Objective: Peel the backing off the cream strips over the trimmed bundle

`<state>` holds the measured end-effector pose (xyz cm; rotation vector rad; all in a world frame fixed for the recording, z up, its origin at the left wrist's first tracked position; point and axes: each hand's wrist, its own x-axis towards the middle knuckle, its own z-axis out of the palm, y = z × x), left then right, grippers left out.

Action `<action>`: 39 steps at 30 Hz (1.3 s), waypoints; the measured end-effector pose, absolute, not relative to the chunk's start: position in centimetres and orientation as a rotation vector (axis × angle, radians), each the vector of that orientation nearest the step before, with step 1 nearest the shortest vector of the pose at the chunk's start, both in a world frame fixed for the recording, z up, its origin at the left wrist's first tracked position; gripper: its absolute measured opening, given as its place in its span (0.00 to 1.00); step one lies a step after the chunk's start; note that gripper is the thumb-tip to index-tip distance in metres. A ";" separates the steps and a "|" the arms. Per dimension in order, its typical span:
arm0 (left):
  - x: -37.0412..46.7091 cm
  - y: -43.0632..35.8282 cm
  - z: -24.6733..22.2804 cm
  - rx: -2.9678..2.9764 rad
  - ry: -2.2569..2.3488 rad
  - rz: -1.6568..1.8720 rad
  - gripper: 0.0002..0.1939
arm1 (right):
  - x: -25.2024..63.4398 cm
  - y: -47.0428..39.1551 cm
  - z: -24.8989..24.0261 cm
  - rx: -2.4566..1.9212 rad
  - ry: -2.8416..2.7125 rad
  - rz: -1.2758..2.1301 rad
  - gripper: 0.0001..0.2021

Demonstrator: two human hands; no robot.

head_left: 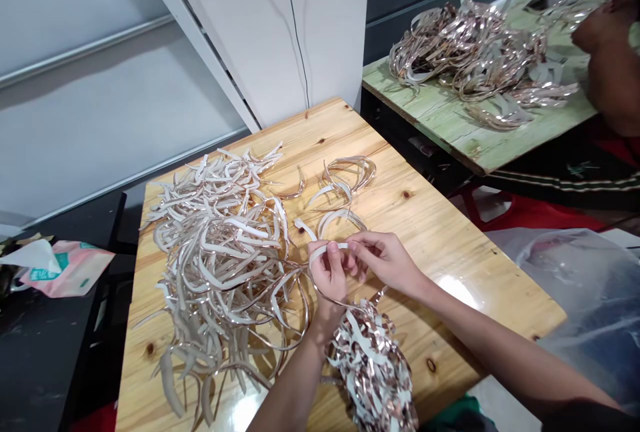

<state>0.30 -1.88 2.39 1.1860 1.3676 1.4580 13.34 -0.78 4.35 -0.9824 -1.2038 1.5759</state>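
Between my two hands runs a curved strip, white on the face that shows. My left hand pinches it with the thumb on top, and my right hand grips its other end between thumb and fingers. Left of my hands spreads a big tangled pile of strips, white on one side and shiny rose-gold on the other. Just beyond my hands lie a few looped strips. Below my wrists, near the table's front edge, sits a dense bunch of short crinkled rose-gold and white strips.
The wooden table carries all this, close to a white wall panel. At the right another person's arm reaches over a green table with a shiny strip pile. A pink tissue pack lies left; a clear plastic bag, right.
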 end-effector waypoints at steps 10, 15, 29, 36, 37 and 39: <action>-0.1 -1.3 2.7 1.457 1.354 1.359 0.17 | 12.9 -1.2 4.2 -1.069 -1.045 1.453 0.09; 0.5 -1.1 3.7 1.343 1.339 1.400 0.19 | 12.4 -0.9 4.3 -1.026 -0.821 1.562 0.10; 0.0 -1.2 3.6 1.283 1.401 1.300 0.18 | 12.6 -0.4 4.5 -0.935 -0.892 1.596 0.14; 0.1 -1.3 3.8 1.375 1.365 1.254 0.17 | 12.9 -0.7 4.3 -1.016 -1.004 1.437 0.08; 0.2 -1.3 3.7 1.380 1.368 1.251 0.18 | 12.9 -0.7 4.4 -1.029 -1.001 1.431 0.08; 0.2 -1.3 3.5 1.369 1.369 1.252 0.18 | 12.9 -0.6 4.4 -1.044 -0.981 1.442 0.08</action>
